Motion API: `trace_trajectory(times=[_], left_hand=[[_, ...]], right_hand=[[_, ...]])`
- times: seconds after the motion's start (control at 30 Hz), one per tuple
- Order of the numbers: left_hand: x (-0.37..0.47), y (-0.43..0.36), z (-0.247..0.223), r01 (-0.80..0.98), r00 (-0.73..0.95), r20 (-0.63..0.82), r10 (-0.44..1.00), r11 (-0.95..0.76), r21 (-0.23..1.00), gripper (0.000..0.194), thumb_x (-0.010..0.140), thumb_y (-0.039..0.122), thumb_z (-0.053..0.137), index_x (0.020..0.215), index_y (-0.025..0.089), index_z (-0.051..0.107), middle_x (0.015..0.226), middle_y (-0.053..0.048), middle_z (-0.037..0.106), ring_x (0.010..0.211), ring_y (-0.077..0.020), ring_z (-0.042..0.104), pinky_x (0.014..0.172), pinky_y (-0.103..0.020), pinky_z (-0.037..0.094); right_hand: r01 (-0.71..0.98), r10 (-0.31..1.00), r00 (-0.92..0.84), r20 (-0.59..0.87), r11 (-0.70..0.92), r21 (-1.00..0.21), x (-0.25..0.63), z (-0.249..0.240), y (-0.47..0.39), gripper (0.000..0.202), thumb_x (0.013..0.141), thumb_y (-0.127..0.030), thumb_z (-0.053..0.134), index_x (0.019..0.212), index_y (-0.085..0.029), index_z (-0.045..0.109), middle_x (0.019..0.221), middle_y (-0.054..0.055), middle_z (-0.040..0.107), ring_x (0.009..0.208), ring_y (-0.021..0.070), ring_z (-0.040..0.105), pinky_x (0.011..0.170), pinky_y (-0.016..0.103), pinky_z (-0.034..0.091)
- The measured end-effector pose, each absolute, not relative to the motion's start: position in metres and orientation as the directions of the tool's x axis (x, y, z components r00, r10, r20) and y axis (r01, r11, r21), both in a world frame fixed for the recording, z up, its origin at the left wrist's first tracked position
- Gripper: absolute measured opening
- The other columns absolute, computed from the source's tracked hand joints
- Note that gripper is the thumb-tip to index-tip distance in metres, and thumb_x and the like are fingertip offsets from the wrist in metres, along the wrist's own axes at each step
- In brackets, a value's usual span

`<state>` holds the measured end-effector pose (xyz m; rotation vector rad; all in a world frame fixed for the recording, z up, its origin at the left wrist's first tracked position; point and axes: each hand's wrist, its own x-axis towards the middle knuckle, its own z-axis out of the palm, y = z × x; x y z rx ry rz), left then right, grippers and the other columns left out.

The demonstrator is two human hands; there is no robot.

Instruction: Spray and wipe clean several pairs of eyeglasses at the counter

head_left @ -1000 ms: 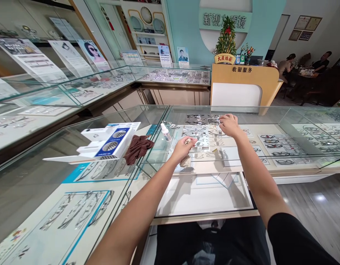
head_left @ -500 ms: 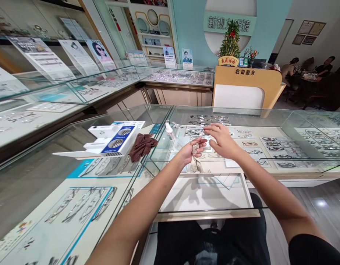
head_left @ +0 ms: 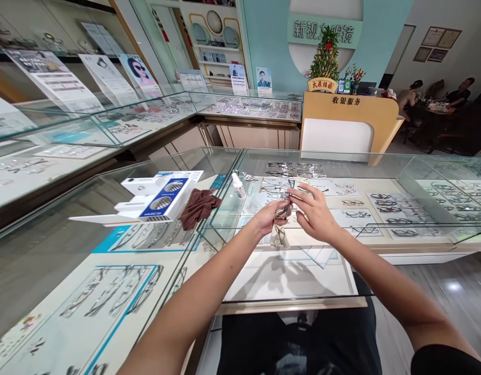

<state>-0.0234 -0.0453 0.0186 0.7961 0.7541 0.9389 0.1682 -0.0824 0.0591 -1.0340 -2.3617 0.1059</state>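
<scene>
Pair of glasses (head_left: 286,204) up in both hands, mid-frame

So on my feed the glasses are just right of centre, lifted over the glass-topped bench (head_left: 420,244). The left hand (head_left: 275,214) has them gripped, with a beige cloth (head_left: 279,237) hanging down below its fingers. The right hand (head_left: 313,211) has its fingertips right at the glasses, fingers partly spread; from up here I can't tell if it's really grasping or only touching. One thin dark part sticks up between the hands.

Left of them I've got a white spray bottle (head_left: 238,186), then a crumpled brown cloth (head_left: 201,207) just beside a blue-and-white box (head_left: 166,200) with its flaps out. Rows of frames (head_left: 280,169) lie beyond the hands, under the glass. There's a white drawer (head_left: 291,278) pulled out at lower centre, with clear panels (head_left: 320,257) near its far side.
</scene>
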Motion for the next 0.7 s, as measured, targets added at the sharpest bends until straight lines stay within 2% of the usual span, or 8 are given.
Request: trace_trajectory(times=[0.07,0.13,0.2,0.27,0.37,0.5,0.6,0.7], left_hand=[[-0.023,-0.048,0.021,-0.306,0.331,-0.157,0.93,0.263,0.915,0.049,0.064,0.046,0.096,0.082,0.017,0.062,0.063,0.005,0.05,0.051,-0.0057,0.037,0.044,-0.018,0.019],[-0.021,-0.051,0.023,-0.208,0.275,-0.11,0.955,0.17,0.963,0.053,0.06,0.053,0.096,0.081,0.018,0.062,0.062,0.004,0.051,0.051,-0.0059,0.036,0.046,-0.02,0.02],[-0.019,-0.054,0.024,-0.117,0.225,-0.075,0.971,0.104,0.988,0.054,0.059,0.056,0.094,0.08,0.019,0.062,0.064,0.003,0.055,0.051,-0.0059,0.034,0.048,-0.021,0.022],[-0.016,-0.057,0.023,-0.047,0.188,-0.049,0.981,0.059,0.997,0.051,0.063,0.058,0.091,0.082,0.02,0.064,0.063,0.003,0.055,0.051,-0.0065,0.033,0.049,-0.023,0.024],[-0.014,-0.059,0.019,-0.002,0.165,-0.011,0.986,0.012,1.0,0.048,0.067,0.059,0.087,0.087,0.02,0.067,0.063,0.003,0.054,0.05,-0.0083,0.034,0.049,-0.024,0.025],[-0.015,-0.057,0.013,-0.003,0.171,0.0,0.985,0.001,1.0,0.052,0.067,0.063,0.087,0.088,0.02,0.069,0.061,0.004,0.051,0.049,-0.0077,0.032,0.048,-0.024,0.022],[-0.017,-0.055,0.01,0.001,0.177,-0.003,0.984,0.003,1.0,0.053,0.067,0.065,0.087,0.088,0.019,0.069,0.058,0.006,0.045,0.048,-0.0071,0.03,0.048,-0.024,0.022],[-0.02,-0.053,0.01,0.029,0.182,-0.003,0.983,-0.003,1.0,0.052,0.068,0.065,0.086,0.089,0.02,0.069,0.059,0.006,0.047,0.049,-0.0079,0.034,0.048,-0.023,0.025]], right_hand=[[0.636,0.759,-0.402,0.512,0.634,-0.44,0.169,0.055,-0.081,0.04,0.101,-0.026,0.047,0.13,-0.025,0.075,0.156,0.011,0.066,0.152,0.0333,0.046,0.128,0.058,0.033],[0.54,0.854,-0.218,0.472,0.509,-0.671,0.169,0.05,-0.077,0.03,0.1,-0.033,0.053,0.113,-0.026,0.078,0.139,0.011,0.073,0.137,0.032,0.058,0.121,0.054,0.041],[0.332,0.946,-0.113,0.304,0.324,-0.886,0.169,0.044,-0.073,0.025,0.095,-0.045,0.063,0.097,-0.026,0.078,0.117,0.009,0.078,0.117,0.0296,0.066,0.109,0.048,0.049],[0.111,0.986,-0.121,0.112,0.125,-0.986,0.168,0.038,-0.068,0.029,0.084,-0.054,0.076,0.086,-0.026,0.077,0.099,0.005,0.077,0.101,0.0261,0.067,0.098,0.042,0.051],[-0.095,0.985,-0.163,-0.053,-0.069,-0.993,0.168,0.032,-0.064,0.034,0.068,-0.054,0.089,0.077,-0.025,0.076,0.082,0.0,0.073,0.086,0.0197,0.063,0.086,0.036,0.047],[-0.272,0.954,-0.239,-0.179,-0.243,-0.931,0.169,0.029,-0.061,0.037,0.057,-0.047,0.097,0.076,-0.022,0.078,0.08,-0.001,0.073,0.08,0.014,0.061,0.079,0.03,0.043],[-0.317,0.931,-0.293,-0.216,-0.308,-0.897,0.17,0.03,-0.058,0.039,0.053,-0.044,0.1,0.076,-0.021,0.079,0.081,-0.001,0.075,0.081,0.0129,0.062,0.079,0.028,0.044],[-0.324,0.927,-0.312,-0.21,-0.312,-0.893,0.172,0.029,-0.057,0.036,0.054,-0.042,0.101,0.073,-0.021,0.078,0.08,0.0,0.075,0.081,0.0131,0.062,0.08,0.028,0.045]])
